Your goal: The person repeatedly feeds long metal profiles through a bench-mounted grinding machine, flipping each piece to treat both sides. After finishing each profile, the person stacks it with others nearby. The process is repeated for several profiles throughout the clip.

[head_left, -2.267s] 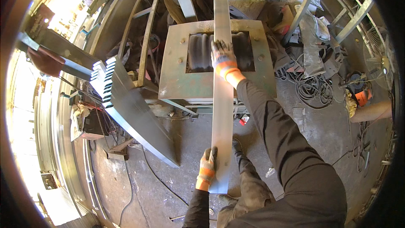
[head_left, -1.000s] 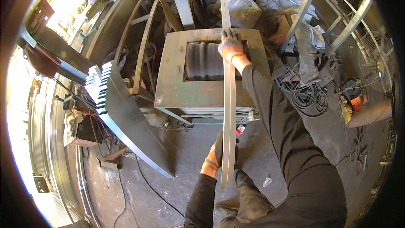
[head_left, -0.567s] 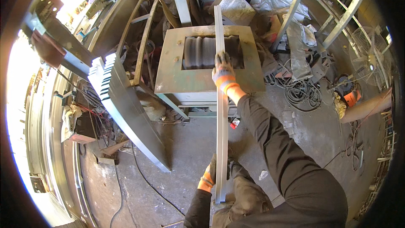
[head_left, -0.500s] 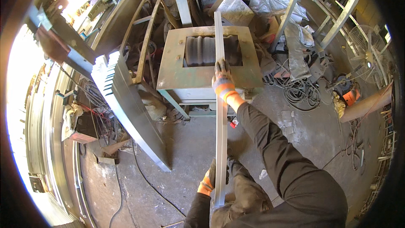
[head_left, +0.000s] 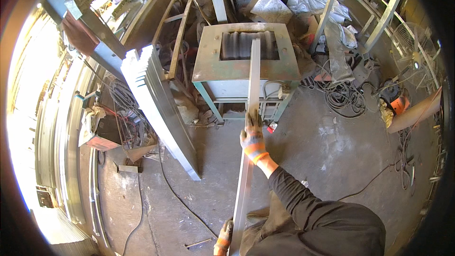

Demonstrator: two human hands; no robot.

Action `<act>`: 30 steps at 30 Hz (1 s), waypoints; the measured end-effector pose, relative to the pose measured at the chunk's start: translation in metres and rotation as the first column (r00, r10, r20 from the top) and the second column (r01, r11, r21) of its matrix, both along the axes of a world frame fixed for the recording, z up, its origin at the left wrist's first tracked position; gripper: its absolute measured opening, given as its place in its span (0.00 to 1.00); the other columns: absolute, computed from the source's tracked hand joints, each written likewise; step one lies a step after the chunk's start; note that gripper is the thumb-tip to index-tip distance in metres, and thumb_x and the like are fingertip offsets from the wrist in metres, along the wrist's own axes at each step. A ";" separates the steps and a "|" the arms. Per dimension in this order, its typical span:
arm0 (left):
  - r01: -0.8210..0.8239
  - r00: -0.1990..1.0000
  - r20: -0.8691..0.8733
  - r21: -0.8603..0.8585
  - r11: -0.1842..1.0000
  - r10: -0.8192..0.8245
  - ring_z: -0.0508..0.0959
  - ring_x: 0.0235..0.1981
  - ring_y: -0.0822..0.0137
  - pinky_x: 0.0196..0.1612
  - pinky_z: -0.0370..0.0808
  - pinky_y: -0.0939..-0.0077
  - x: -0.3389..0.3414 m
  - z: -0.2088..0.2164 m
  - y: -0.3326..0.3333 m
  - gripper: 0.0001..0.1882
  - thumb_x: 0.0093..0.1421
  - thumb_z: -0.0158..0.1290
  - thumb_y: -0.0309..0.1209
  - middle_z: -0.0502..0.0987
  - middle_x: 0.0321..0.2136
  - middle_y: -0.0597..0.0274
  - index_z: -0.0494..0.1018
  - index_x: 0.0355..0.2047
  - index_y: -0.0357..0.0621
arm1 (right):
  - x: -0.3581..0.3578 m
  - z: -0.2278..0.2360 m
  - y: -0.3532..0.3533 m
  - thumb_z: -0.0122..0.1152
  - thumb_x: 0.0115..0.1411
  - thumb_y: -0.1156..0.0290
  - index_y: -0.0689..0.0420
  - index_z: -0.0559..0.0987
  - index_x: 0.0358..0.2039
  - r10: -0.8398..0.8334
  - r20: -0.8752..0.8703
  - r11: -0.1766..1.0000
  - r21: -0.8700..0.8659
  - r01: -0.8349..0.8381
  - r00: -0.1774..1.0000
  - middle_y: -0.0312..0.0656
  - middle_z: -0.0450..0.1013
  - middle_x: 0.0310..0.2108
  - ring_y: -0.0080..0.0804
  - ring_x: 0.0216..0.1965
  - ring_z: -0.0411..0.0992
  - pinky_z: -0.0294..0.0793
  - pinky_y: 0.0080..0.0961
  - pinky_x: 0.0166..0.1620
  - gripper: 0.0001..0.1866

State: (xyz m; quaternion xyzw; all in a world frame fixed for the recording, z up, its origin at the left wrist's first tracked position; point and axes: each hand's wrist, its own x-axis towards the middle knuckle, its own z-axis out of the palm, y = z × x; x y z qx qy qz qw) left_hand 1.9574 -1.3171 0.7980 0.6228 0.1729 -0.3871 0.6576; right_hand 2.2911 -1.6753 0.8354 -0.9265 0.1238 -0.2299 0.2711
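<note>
A long, straight, light-grey metal bar (head_left: 243,182) runs from beside my body out over a greenish metal machine (head_left: 213,71). Its far end overlaps, in view, the machine's opening, where a dark ridged roller (head_left: 232,45) shows. My right hand (head_left: 254,140), in a grey and orange work glove, is closed over the middle of the bar, fingers pointing away from me. Low in the picture, my left hand (head_left: 224,237), gloved alike, holds the near part of the bar from its left side. Some of its fingers are hidden.
Several similar metal bars (head_left: 163,118) lean in a stack left of the machine. A cable (head_left: 173,189) crosses the floor between that stack and me. Coiled hoses (head_left: 346,99) lie to the right, with a standing fan (head_left: 412,57) beyond. A ladder-like frame (head_left: 175,42) leans behind the stack.
The bar has come back toward me, its far end moving from the machine's far edge to its opening. Both hands have come nearer with it, and the view has shifted slightly.
</note>
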 end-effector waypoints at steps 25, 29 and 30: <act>0.097 0.995 0.060 -0.336 0.937 -0.081 0.86 0.55 0.65 0.60 0.83 0.67 0.448 0.005 -0.312 0.26 0.72 0.68 0.36 0.87 0.56 0.56 0.79 0.65 0.36 | 0.452 -0.001 -0.253 0.48 0.75 0.62 0.54 0.70 0.82 -0.227 -0.217 0.872 -0.479 0.099 0.949 0.48 0.64 0.84 0.51 0.85 0.59 0.45 0.83 0.80 0.36; 0.263 0.937 0.286 -0.195 0.945 -0.202 0.85 0.60 0.63 0.65 0.82 0.65 0.338 0.012 -0.235 0.24 0.74 0.66 0.35 0.86 0.59 0.55 0.80 0.65 0.35 | 0.340 0.029 -0.180 0.49 0.75 0.59 0.52 0.65 0.85 -0.233 -0.361 0.883 -0.468 0.040 0.903 0.47 0.55 0.88 0.51 0.88 0.52 0.42 0.84 0.80 0.39; 0.284 0.932 0.275 -0.142 0.948 -0.238 0.84 0.62 0.62 0.66 0.81 0.65 0.307 0.011 -0.216 0.24 0.75 0.66 0.35 0.85 0.60 0.54 0.80 0.65 0.34 | 0.308 0.033 -0.162 0.49 0.75 0.58 0.52 0.64 0.85 -0.237 -0.449 0.886 -0.463 0.003 0.861 0.48 0.53 0.89 0.52 0.88 0.50 0.41 0.85 0.80 0.40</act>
